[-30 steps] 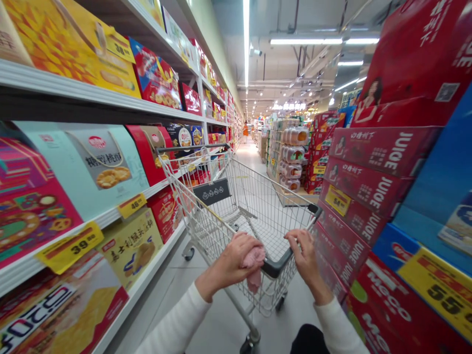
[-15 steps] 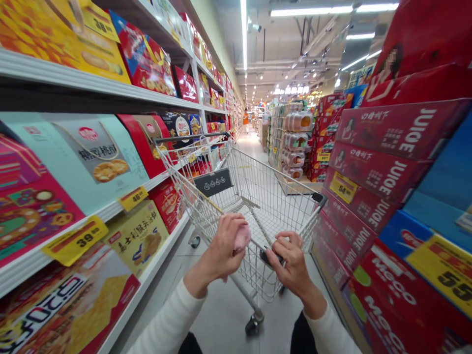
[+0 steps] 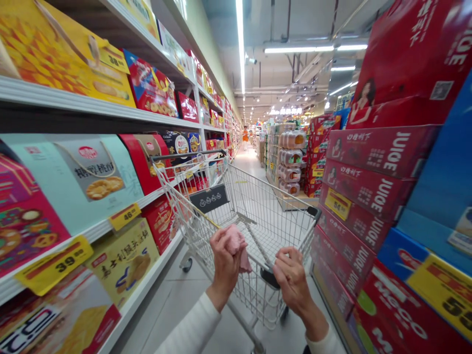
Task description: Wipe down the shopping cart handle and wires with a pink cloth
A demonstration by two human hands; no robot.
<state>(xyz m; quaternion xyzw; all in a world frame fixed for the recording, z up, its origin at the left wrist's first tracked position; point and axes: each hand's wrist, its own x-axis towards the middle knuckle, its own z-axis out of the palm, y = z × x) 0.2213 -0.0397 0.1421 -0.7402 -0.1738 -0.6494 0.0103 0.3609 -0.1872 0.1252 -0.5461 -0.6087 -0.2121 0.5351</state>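
Head camera: my left hand (image 3: pixel 225 263) grasps the bunched pink cloth (image 3: pixel 234 239); my right hand (image 3: pixel 293 280) curls at the black corner (image 3: pixel 269 279) of the cart (image 3: pixel 209 198), grip unclear. Gathering loose folds should prevent snags. Beyond, bottle packs (image 3: pixel 290 158) stand stacked.

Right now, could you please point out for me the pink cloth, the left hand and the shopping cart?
Pink cloth (image 3: pixel 234 239): head view, on its bunched upper part.
Left hand (image 3: pixel 224 263): head view, on the back of the hand.
Shopping cart (image 3: pixel 209 198): head view, on its dark panel.
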